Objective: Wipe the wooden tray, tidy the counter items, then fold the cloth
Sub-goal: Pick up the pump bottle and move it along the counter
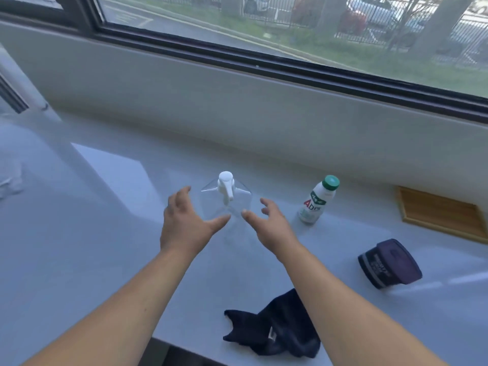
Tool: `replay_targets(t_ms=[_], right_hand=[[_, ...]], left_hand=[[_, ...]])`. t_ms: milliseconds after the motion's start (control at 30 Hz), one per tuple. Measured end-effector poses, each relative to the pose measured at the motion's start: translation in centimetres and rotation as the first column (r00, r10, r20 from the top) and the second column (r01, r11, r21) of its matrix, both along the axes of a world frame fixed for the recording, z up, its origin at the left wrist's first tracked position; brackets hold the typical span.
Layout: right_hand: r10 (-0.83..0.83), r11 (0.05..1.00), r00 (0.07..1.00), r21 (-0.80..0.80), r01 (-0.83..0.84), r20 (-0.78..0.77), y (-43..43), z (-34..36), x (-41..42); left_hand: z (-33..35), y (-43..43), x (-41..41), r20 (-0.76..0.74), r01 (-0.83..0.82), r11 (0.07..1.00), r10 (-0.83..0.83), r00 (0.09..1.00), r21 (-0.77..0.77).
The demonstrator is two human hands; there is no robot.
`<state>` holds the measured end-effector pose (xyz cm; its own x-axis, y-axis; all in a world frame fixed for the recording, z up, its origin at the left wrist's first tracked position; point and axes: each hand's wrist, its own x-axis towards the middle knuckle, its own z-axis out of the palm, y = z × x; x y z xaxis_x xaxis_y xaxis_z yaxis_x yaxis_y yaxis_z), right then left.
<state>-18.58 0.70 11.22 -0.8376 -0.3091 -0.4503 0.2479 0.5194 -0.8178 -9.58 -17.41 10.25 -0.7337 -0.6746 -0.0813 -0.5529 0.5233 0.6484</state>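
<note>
Clear spray bottle (226, 196) between open hands, untouched.

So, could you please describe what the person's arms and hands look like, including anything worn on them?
Both arms are bare from the bottom edge of the picture to the fingertips: no sleeves show. The left hand and the right hand wear no gloves, and no rings, watch or bracelet can be seen on the fingers or wrists. The fingernails look short and unpainted.

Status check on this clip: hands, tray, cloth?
Left hand and right hand open, flanking clear spray bottle. Wooden tray far right, untouched. Dark cloth crumpled, unfolded, at counter edge.
</note>
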Motion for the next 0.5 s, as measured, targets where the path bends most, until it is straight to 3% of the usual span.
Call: replay_targets(t_ms=[100,233,500], right_hand=[[-0.137,0.984,0.97,-0.088,0.157,0.202,-1.6,-1.8,-0.5],[-0.249,0.916,0.848,-0.171,0.363,0.468,-2.0,-4.2,-0.5],[-0.172,0.847,0.705,-0.262,0.463,0.688,-2.1,-6.6,-0.3]], left_hand=[[-0.9,-0.9,-2.0,0.084,0.121,0.992,-0.123,0.989,0.027],[-2.7,-1.2,-3.5,0.129,0.205,0.977,-0.21,0.969,0.052],[-2.0,-0.2,-2.4,0.032,0.105,0.994,-0.105,0.994,-0.014]])
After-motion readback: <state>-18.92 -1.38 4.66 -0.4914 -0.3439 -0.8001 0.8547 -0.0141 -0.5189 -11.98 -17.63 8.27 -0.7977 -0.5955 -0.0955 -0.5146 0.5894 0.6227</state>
